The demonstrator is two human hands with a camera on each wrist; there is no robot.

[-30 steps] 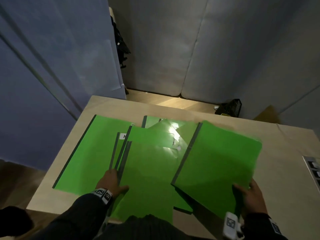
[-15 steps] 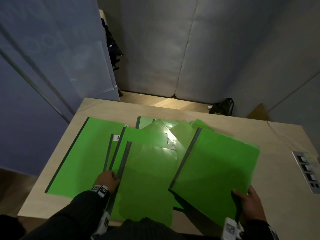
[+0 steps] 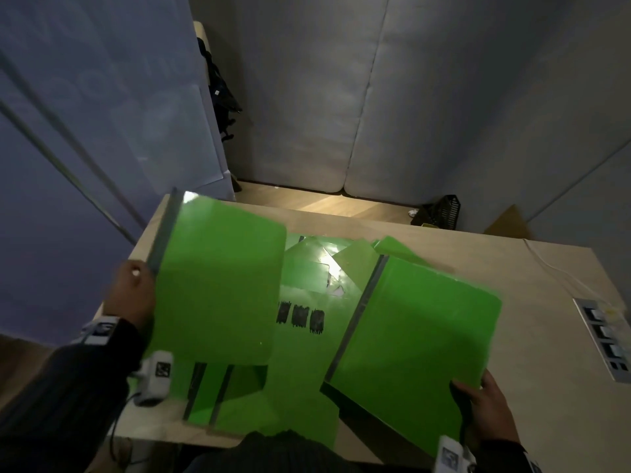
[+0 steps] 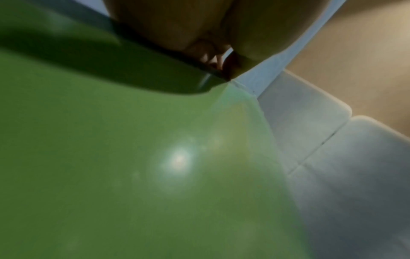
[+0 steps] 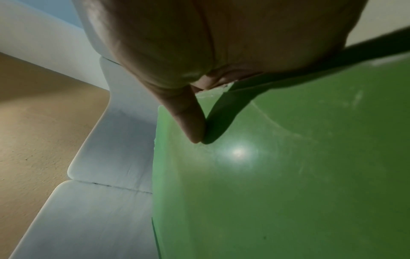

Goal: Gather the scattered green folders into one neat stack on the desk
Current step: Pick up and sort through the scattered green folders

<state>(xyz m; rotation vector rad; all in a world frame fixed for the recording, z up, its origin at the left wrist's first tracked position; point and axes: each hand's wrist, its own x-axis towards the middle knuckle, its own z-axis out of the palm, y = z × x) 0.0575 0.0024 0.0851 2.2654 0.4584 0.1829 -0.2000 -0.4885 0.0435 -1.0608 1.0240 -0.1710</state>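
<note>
Several green folders with grey spines lie overlapping on the wooden desk (image 3: 546, 274). My left hand (image 3: 131, 295) grips a green folder (image 3: 218, 285) by its spine edge and holds it lifted and tilted above the left of the pile; in the left wrist view that folder (image 4: 133, 166) fills the frame below my fingers (image 4: 213, 57). My right hand (image 3: 485, 409) pinches the near right corner of another green folder (image 3: 416, 339), raised above the pile; the right wrist view shows my thumb (image 5: 188, 121) pressed on its cover (image 5: 288, 175). A flat folder (image 3: 300, 370) between them bears black scribbles.
A power strip (image 3: 604, 339) with a white cable sits at the desk's right edge. A black basket (image 3: 440, 213) stands on the floor behind the desk. Padded grey wall panels (image 3: 341, 97) close off the back, a blue partition (image 3: 85, 131) the left.
My left hand has picked a folder off the left of the pile and raised it, tilted, toward the far left. The right hand still holds its folder in much the same place.
</note>
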